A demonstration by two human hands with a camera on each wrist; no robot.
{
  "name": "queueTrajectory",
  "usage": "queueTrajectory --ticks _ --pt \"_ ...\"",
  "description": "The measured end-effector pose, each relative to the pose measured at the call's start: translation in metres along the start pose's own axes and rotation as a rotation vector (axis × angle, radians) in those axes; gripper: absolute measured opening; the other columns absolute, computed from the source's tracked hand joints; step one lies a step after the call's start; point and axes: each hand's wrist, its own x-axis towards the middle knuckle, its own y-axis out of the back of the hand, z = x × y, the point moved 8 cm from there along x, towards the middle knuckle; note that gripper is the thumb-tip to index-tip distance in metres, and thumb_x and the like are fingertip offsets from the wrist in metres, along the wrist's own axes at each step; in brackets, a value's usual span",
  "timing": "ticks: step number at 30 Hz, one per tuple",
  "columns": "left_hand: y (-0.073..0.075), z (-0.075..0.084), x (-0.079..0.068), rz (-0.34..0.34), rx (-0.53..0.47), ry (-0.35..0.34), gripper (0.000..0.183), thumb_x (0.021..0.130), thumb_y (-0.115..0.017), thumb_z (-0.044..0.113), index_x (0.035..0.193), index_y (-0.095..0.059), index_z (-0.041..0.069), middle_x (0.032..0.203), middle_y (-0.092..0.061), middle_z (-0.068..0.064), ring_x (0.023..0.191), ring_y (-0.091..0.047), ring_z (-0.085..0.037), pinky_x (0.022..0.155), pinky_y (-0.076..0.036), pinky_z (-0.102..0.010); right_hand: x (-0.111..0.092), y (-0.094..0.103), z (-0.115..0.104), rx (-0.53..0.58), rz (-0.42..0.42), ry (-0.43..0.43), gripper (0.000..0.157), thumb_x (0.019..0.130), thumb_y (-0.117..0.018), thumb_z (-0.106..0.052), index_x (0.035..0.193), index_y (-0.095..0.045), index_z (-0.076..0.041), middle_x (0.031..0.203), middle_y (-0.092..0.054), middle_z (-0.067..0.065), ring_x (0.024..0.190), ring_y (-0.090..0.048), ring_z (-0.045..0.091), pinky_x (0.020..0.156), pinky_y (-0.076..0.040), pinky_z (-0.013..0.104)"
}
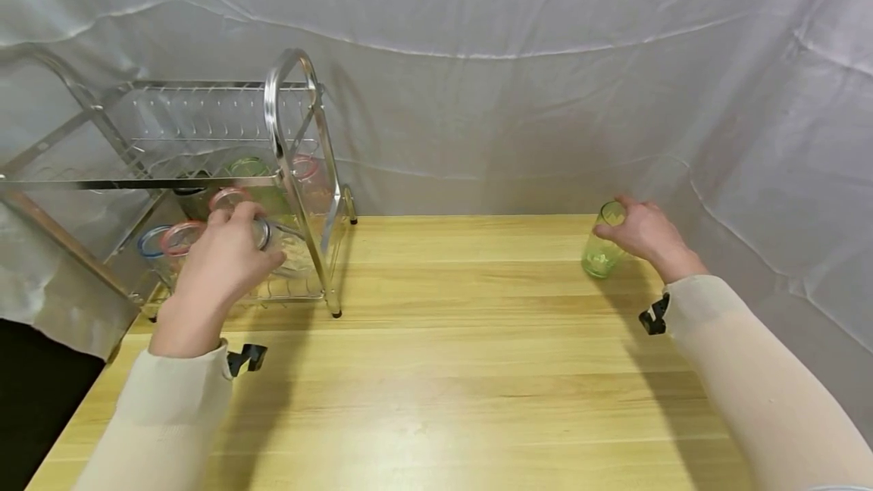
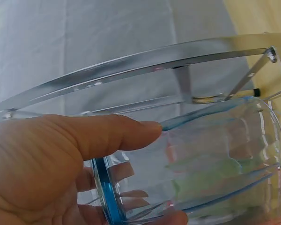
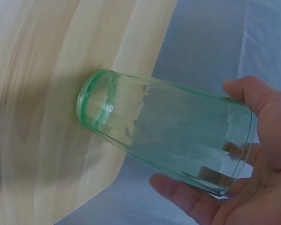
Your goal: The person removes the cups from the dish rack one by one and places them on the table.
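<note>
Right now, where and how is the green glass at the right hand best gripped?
The green glass is probably best held round its upper wall, just below the rim, coming from above on the right. It is mouth up, and its tall round wall gives thumb and fingers opposite sides; the right hand holds it there.

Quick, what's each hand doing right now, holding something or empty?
Left hand: closed, holding a clear glass at the metal rack.
Right hand: closed, holding a green glass near its rim.
</note>
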Motion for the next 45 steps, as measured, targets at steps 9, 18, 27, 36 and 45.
queueTrajectory --ticks 9,18,27,36,45 --pt "0.016 -0.004 -0.033 -0.004 0.064 0.047 0.079 0.096 -0.069 0.035 0.157 -0.033 0.001 0.148 -0.030 -0.048 0.123 -0.043 -0.065 0.085 -0.043 -0.077 -0.010 0.005 -0.001 0.084 0.154 0.032 0.112 0.096 -0.065 -0.063 0.169 -0.003 -0.004 0.172 -0.003 0.033 0.153 -0.007 0.063 0.113 -0.020 0.084" --pt "0.015 -0.002 -0.058 -0.112 0.090 0.040 0.079 0.095 -0.072 0.040 0.153 -0.035 0.001 0.144 -0.032 -0.048 0.117 -0.049 -0.066 0.084 -0.044 -0.073 -0.026 0.015 -0.020 0.130 0.306 0.095 0.099 0.100 -0.064 -0.057 0.168 -0.016 -0.004 0.174 -0.014 0.026 0.156 -0.017 0.054 0.117 -0.024 0.078" --pt "-0.001 0.015 -0.075 -0.200 0.086 -0.038 0.079 0.091 -0.076 0.056 0.147 -0.045 0.009 0.133 -0.054 -0.036 0.113 -0.060 -0.058 0.080 -0.048 -0.069 -0.048 0.017 -0.045 0.188 0.462 0.217 0.072 0.100 -0.068 -0.030 0.157 -0.040 0.004 0.164 -0.037 0.030 0.149 -0.034 0.054 0.120 -0.029 0.070" --pt "-0.039 0.051 -0.076 -0.269 -0.200 -0.200 0.066 0.088 -0.083 0.051 0.139 -0.053 0.019 0.123 -0.067 -0.012 0.106 -0.065 -0.030 0.079 -0.055 -0.046 -0.072 -0.004 -0.082 0.225 0.592 0.347 0.051 0.099 -0.071 -0.018 0.142 -0.057 0.007 0.143 -0.058 0.031 0.133 -0.053 0.052 0.107 -0.045 0.070" --pt "-0.076 0.064 -0.057 -0.276 -0.494 -0.222 0.066 0.090 -0.085 0.043 0.142 -0.049 0.023 0.111 -0.064 -0.008 0.093 -0.060 -0.023 0.077 -0.051 -0.038 -0.086 -0.047 -0.112 0.378 0.531 0.381 0.048 0.099 -0.072 -0.018 0.140 -0.061 0.004 0.134 -0.065 0.027 0.116 -0.065 0.045 0.097 -0.054 0.063"
